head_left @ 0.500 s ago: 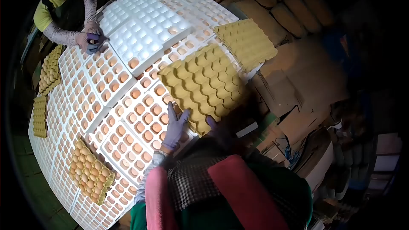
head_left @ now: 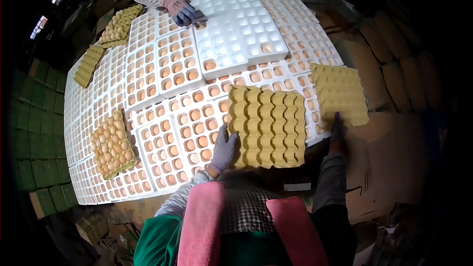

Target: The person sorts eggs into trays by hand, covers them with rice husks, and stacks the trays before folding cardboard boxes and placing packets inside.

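My left hand (head_left: pixel 224 150), in a pale purple glove, grips the left edge of a yellow pulp egg tray (head_left: pixel 266 128) with bare cups, above the white foam trays. My right hand (head_left: pixel 337 130), gloved and mostly in shadow, is at the lower edge of a second egg tray (head_left: pixel 340 91); one fingertip shows over that edge, and the other fingers are hidden. Beside my left hand, brown eggs sit singly in the pockets of a white foam tray (head_left: pixel 178 116).
A person's gloved hand (head_left: pixel 182 14) works at the far side by stacked white foam trays (head_left: pixel 236 71). Egg-filled pulp trays stand at left (head_left: pixel 129 143) and back left (head_left: pixel 118 27). Green crates (head_left: pixel 42 138) line the left; cardboard (head_left: pixel 394 167) lies right.
The view has turned, so the table appears shifted. My right hand has left the nearer egg tray and moved right to the second one. My left hand stays at the first tray's edge.
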The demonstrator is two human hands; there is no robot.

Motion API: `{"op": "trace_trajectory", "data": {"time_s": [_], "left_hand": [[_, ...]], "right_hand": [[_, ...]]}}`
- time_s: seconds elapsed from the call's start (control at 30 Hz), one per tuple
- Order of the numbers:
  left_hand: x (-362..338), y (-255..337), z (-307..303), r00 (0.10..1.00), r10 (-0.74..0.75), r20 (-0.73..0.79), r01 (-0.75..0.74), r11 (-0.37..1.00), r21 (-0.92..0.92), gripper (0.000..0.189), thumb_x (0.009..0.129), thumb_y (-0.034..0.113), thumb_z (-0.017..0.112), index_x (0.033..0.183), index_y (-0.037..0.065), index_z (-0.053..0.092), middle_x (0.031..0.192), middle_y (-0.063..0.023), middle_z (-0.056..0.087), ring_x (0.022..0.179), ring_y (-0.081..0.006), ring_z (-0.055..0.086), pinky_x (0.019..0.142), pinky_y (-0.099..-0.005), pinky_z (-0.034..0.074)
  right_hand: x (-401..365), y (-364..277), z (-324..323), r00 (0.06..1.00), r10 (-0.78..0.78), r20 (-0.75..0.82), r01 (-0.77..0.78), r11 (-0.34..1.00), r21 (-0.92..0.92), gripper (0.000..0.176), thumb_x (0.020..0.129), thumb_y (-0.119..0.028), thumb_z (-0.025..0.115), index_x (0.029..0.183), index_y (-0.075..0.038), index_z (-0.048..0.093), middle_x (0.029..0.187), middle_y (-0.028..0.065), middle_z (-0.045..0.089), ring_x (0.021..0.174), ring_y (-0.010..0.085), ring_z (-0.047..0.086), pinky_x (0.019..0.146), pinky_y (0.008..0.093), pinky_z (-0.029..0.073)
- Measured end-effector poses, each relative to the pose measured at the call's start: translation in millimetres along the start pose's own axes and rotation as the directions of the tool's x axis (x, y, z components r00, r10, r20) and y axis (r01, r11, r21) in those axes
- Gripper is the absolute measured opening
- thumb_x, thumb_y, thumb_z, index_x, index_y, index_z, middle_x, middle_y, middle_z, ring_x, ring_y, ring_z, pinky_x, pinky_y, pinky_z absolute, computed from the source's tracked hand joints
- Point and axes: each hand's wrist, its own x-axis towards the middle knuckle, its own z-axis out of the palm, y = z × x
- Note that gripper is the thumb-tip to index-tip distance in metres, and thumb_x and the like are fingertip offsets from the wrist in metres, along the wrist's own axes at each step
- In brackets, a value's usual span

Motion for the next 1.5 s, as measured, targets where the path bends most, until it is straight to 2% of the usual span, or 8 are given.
{"op": "trace_trajectory", "data": {"time_s": [0.2,0.4,0.5,0.6,0.7,0.87,1.27,1.5], "left_hand": [[-29,-36,-83,0.969,0.083,-0.234,-0.117,0.984,-0.134,0.046,0.092,0.013,0.048,0.132,-0.003,0.032,0.128,-0.0162,0.045,0.118,-0.0212,0.043,0.099,-0.0302,0.034],[-44,-69,-88,0.969,-0.122,-0.217,0.072,0.972,-0.224,0.061,0.093,0.021,0.049,0.141,-0.003,0.021,0.141,-0.0153,0.031,0.128,-0.0213,0.031,0.106,-0.0289,0.026],[-45,-58,-104,0.970,-0.244,-0.009,0.211,0.855,-0.474,0.065,0.092,0.028,0.050,0.141,-0.001,0.019,0.140,-0.0106,0.031,0.126,-0.0185,0.031,0.104,-0.0276,0.027],[-39,-69,-121,0.984,-0.093,0.152,0.157,0.850,-0.503,0.062,0.095,0.043,0.044,0.140,0.005,0.028,0.135,-0.0066,0.036,0.123,-0.0166,0.033,0.103,-0.0267,0.028],[-31,-85,-131,0.891,-0.125,0.436,0.442,0.456,-0.773,0.064,0.094,0.052,0.039,0.137,0.006,0.033,0.130,-0.0038,0.042,0.119,-0.0148,0.037,0.103,-0.0257,0.029],[-33,-70,-128,0.930,-0.076,0.360,0.322,0.639,-0.698,0.079,0.089,0.053,0.048,0.142,0.002,0.019,0.137,-0.0075,0.032,0.121,-0.0172,0.035,0.100,-0.0274,0.032],[-21,-38,-105,0.928,-0.369,0.048,0.372,0.925,-0.078,0.095,0.084,0.060,0.043,0.139,-0.010,0.012,0.137,-0.0305,0.030,0.129,-0.0381,0.031,0.104,-0.0397,0.032],[-8,-36,-110,0.944,-0.324,0.056,0.325,0.946,-0.011,0.077,0.084,0.045,0.049,0.129,-0.013,0.028,0.126,-0.0324,0.043,0.118,-0.0413,0.045,0.099,-0.0409,0.036]], "right_hand": [[25,37,-31,0.560,-0.813,0.161,0.816,0.507,-0.277,0.050,0.077,-0.032,0.063,0.114,-0.001,0.056,0.101,0.0158,0.062,0.093,0.0248,0.060,0.081,0.0365,0.048],[-142,-35,-12,0.895,-0.226,0.386,-0.156,0.651,0.743,0.036,0.087,-0.021,0.054,0.115,0.002,0.053,0.108,0.0114,0.060,0.094,0.0246,0.060,0.080,0.0338,0.049],[-264,-49,23,0.749,-0.492,0.444,0.333,0.859,0.389,0.038,0.087,-0.019,0.054,0.118,0.002,0.052,0.110,0.0123,0.059,0.097,0.0248,0.059,0.085,0.0346,0.048],[-320,-7,92,0.833,-0.215,0.510,-0.234,0.698,0.676,0.034,0.088,-0.018,0.054,0.113,0.005,0.054,0.113,0.0121,0.058,0.101,0.0232,0.057,0.087,0.0339,0.047],[-374,10,127,0.769,-0.599,0.223,0.469,0.766,0.440,0.021,0.086,-0.017,0.057,0.098,-0.001,0.062,0.114,0.0146,0.057,0.101,0.0272,0.057,0.087,0.0360,0.046],[-356,32,124,0.001,-0.771,0.637,0.993,-0.076,-0.094,0.047,0.077,-0.025,0.062,0.120,-0.010,0.053,0.097,0.0253,0.053,0.091,0.0426,0.051,0.084,0.0456,0.041],[-353,15,106,0.217,-0.538,0.815,0.972,0.039,-0.234,0.056,0.077,-0.013,0.063,0.129,-0.007,0.044,0.091,0.0167,0.060,0.086,0.0327,0.058,0.070,0.0395,0.047],[-265,-61,58,0.700,-0.431,0.569,0.420,0.893,0.160,0.052,0.096,-0.039,0.043,0.124,0.004,0.049,0.126,0.0169,0.050,0.111,0.0230,0.049,0.096,0.0307,0.037]]}}
